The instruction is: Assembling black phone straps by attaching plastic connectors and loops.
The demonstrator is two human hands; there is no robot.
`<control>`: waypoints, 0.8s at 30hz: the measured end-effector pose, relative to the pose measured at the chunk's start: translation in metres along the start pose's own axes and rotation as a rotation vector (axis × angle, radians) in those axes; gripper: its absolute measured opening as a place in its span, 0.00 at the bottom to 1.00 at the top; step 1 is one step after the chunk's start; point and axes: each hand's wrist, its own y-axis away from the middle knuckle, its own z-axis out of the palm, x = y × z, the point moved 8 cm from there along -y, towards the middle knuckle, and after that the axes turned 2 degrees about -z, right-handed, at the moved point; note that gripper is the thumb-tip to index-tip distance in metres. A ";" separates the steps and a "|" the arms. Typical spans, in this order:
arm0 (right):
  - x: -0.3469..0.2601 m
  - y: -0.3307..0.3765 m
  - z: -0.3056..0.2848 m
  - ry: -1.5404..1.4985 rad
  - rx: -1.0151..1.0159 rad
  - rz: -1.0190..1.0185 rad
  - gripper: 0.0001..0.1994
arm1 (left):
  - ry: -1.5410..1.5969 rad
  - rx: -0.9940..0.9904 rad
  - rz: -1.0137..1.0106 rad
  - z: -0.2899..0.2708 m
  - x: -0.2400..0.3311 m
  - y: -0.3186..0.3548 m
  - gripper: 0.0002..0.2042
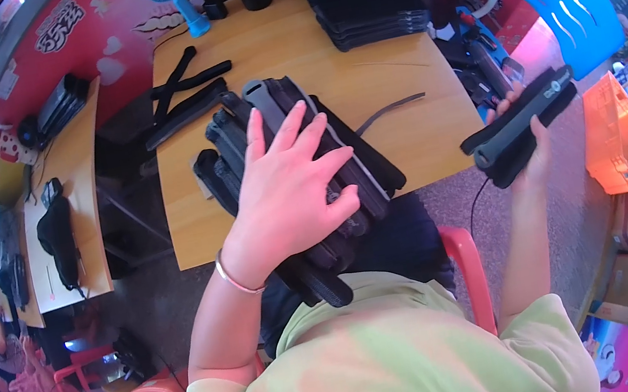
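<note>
My left hand (283, 189) lies flat with its fingers spread across a pile of long black padded straps (287, 98), some with grey strips along them. The pile overlaps the table's near edge and reaches over my lap. Out to the right, beyond the table's edge, my right hand (534, 150) is closed around another black padded strap (521, 124) with a grey band along its middle. Its fingers show at the far side and the thumb lies on the near side. A thin dark strip (391, 107) sticks out beside the pile on the wooden table (436, 124).
Crossed black strips (180, 79) lie at the table's far left, near a blue handheld fan (192, 20). Flat black pieces (374, 15) are stacked at the back right. An orange crate (610, 135) and blue chair (561, 1) stand right. Another person (9, 346) is far left.
</note>
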 end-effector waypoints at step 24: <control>0.054 -0.001 0.110 0.039 -0.230 0.294 0.27 | 0.038 0.080 0.032 -0.003 0.000 0.003 0.19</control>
